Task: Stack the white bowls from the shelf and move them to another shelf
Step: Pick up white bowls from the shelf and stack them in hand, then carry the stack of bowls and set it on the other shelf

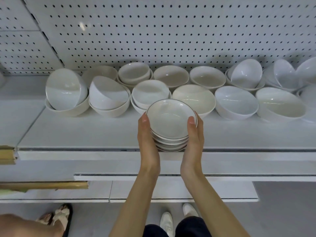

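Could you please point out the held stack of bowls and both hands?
stack of bowls [171, 121]: head view, inside of top bowl.
left hand [147, 140]: head view, its middle.
right hand [195, 139]: head view, its middle.

Dark navy fabric trousers [193, 226] and white low-top shoes [166, 221] are worn, seen well below the fingers [144, 118]; the forearms [136, 194] are left bare.
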The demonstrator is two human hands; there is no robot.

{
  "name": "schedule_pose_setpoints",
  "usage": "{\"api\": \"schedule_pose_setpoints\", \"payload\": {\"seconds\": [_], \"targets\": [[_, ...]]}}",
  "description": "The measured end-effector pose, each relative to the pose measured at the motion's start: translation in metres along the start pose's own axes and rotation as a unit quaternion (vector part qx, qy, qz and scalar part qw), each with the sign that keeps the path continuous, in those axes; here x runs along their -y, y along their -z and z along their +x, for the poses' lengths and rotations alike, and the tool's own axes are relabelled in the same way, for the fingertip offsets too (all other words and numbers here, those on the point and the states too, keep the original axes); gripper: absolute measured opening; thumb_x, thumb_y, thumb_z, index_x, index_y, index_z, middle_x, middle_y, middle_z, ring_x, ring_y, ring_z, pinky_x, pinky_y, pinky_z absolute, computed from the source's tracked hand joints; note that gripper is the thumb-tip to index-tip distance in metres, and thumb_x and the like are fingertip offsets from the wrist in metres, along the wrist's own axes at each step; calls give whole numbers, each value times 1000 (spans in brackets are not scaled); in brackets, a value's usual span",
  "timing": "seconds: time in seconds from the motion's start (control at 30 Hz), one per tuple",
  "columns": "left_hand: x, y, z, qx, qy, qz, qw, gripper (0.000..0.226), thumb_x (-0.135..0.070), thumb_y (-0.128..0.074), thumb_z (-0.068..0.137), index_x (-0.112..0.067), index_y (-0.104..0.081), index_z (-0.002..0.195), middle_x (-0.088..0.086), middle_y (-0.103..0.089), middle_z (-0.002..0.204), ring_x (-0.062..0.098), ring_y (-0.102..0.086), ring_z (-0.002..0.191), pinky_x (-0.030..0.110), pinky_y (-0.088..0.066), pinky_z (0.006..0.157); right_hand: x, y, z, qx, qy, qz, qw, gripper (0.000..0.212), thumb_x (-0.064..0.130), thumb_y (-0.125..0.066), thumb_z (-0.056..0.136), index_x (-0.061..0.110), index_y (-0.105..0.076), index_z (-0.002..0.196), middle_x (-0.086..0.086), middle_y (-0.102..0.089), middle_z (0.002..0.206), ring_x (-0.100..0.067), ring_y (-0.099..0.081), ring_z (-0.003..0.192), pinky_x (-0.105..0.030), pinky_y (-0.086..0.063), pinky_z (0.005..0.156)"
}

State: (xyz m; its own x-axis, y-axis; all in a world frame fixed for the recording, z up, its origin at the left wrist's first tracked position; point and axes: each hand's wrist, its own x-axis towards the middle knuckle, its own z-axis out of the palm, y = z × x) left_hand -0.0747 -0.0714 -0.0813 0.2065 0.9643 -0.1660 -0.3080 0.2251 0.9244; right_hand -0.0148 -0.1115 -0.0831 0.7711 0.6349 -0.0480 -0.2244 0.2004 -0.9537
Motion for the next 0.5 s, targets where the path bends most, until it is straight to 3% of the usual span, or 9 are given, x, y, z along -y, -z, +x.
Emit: {"api": "schedule_pose_setpoints", "payload": {"seconds": [0.1, 0.23, 0.33, 0.5], "targets": [[-3, -1, -2, 17, 2, 6, 1000, 69, -69, -45, 78, -23, -57, 129, 1, -63, 129, 18, -55, 124, 48, -38, 110, 3, 0, 0, 3, 5, 18, 1000, 47, 43, -50, 86, 28, -52, 130, 8, -58, 130, -5, -53, 121, -21, -44, 94], [-4, -8, -15, -26, -10, -5, 1000, 61, -59, -52, 76, -22, -58, 124, 0, -65, 123, 18, -59, 118, 48, -41, 108, 8, 5, -7, 12, -5, 42, 999, 46, 34, -55, 83, 23, -53, 128, 5, -64, 122, -6, -60, 111, -20, -51, 87], [2, -16, -32, -31, -15, -14, 999, 58, -56, -52, 77, -22, -59, 123, 1, -65, 122, 19, -60, 116, 48, -44, 106, 11, 21, -16, 5, -4, 37, 999, 54, 43, -61, 77, 24, -54, 127, 4, -64, 121, -10, -61, 112, -27, -52, 91], [8, -51, -63, -11, -50, -6, 999, 44, -44, -47, 87, -22, -57, 124, -3, -66, 119, 14, -61, 112, 34, -51, 93, 36, 63, -22, -7, -10, 48, 999, 49, 41, -60, 80, 26, -55, 126, 2, -65, 121, -17, -60, 115, -39, -50, 98]]}}
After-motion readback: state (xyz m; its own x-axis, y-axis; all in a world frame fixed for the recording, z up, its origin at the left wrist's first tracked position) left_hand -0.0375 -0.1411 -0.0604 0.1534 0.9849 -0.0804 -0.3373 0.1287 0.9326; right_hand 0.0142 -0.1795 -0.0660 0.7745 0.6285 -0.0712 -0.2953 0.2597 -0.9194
